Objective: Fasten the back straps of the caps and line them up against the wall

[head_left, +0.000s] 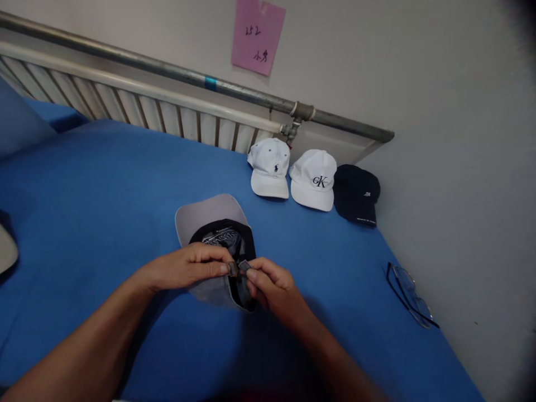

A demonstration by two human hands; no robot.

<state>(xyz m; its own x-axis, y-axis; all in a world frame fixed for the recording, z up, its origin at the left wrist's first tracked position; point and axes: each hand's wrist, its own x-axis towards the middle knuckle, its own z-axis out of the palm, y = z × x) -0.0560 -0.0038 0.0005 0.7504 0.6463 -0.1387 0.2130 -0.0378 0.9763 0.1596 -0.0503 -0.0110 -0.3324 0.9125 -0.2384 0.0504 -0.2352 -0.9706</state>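
Note:
A grey baseball cap [211, 212] lies upside down on the blue sheet, its brim pointing away from me and its dark lining showing. My left hand [188, 267] pinches a small metal buckle [232, 269] of the cap's back strap between thumb and fingers. Close beside it, my right hand [272, 282] is closed on the grey end of the strap [244, 266]. Both hands are over the rear edge of the cap, almost touching. Whether the strap end is inside the buckle cannot be made out.
Along the far side stand a white cap with a small rider logo [270, 167], another white cap with letters [314, 178] and a dark cap [357, 194]. Eyeglasses [411, 296] lie at the right edge. Behind are a radiator [151, 111] and a metal pipe [167, 71].

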